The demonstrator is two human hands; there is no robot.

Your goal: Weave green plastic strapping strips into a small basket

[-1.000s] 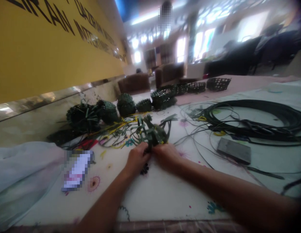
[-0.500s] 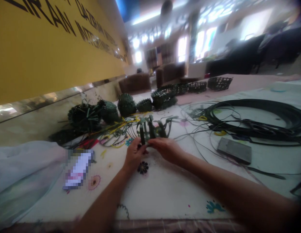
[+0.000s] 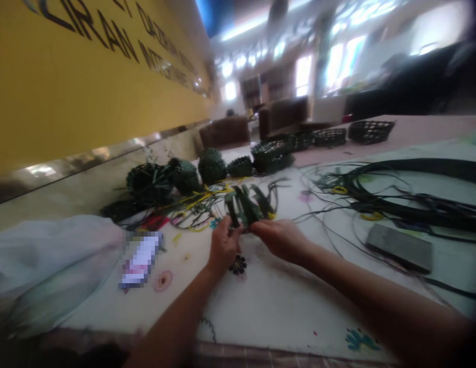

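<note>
A small, partly woven piece of dark green strips [image 3: 245, 204] stands above the white floral tablecloth, its strips bending up and over in loops. My left hand [image 3: 224, 243] pinches its lower left edge between thumb and fingers. At the lower right edge, my right hand [image 3: 278, 237] is closed on the same piece, thumb and fingertips together. Loose strip ends stick out to the upper right. The exact crossing of strips between my fingertips is blurred and partly hidden by the hands.
Behind my hands stand several dark green woven baskets [image 3: 212, 166]. A coil of dark strips [image 3: 410, 166] lies at right, near a grey block [image 3: 399, 248]. Yellow and green strips [image 3: 199, 197] are strewn at left. A translucent plastic bag [image 3: 57, 260] covers the left edge. A yellow wall [image 3: 88, 87] rises beyond.
The whole view has shifted, so the scene sits farther right. The woven piece leans and turns slightly between my hands, and both hands keep hold of it.
</note>
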